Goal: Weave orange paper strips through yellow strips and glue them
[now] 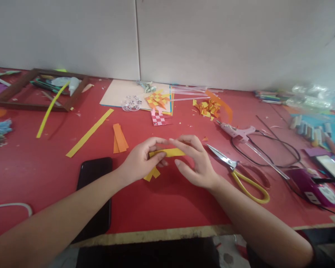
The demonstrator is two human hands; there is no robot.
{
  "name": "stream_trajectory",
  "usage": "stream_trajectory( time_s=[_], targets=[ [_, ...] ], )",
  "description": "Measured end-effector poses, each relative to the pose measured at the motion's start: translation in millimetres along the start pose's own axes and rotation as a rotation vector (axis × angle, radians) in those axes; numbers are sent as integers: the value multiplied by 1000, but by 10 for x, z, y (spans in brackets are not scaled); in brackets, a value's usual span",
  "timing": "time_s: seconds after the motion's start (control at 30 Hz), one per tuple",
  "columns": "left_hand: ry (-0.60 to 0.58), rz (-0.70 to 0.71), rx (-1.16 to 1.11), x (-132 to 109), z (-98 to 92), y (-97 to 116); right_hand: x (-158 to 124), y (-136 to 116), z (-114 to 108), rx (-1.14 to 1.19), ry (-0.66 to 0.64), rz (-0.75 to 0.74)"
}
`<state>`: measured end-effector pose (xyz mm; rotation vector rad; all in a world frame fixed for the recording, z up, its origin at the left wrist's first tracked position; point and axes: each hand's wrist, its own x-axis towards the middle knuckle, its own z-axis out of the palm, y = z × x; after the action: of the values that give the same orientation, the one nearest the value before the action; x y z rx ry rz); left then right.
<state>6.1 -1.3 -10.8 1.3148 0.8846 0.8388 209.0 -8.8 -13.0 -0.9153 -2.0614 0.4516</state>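
Yellow strip (pixel 171 152), head view: apparently being folded or lined up; doing this well is probably meaning matching the edges before pressing, then creasing from the pinched end outward, lightly, since thin paper may be kinking easily.
Left hand (pixel 141 158): grasping the strip's left end, thumb lying on the near face and fingers curling behind; it is best serving as the anchor.
Right hand (pixel 198 162): not gripping, thumb hanging apart from the fingers, which are reaching over the strip's right end; whether they are touching it I cannot tell.
Strip's place: spanning the gap between both hands, above the counter (pixel 156 208).
Yellow tabs (pixel 152 174): showing just below the left hand's fingers; whether they are joining the strip, I cannot tell.
Scissors (pixel 226 160): lying open-handled beside the right hand.
Orange strips (pixel 118 139): lying near the left hand, on its far side.
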Motion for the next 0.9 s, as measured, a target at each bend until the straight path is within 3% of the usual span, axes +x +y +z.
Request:
stream_trajectory(
  time_s=[0.13,0.23,0.53,0.9],
  targets=[
    [-9,11,37,-1,-5,-8,20,30,-6,395,-21,355],
    [-12,20,40,-1,-8,-17,38,77,4,487,22,511],
    [173,-20,-16,23,-74,-33,30,132,-23,468,195,572],
    [268,31,-2,38,-87,-11,90,111,-56,548,271,593]
  ],
)
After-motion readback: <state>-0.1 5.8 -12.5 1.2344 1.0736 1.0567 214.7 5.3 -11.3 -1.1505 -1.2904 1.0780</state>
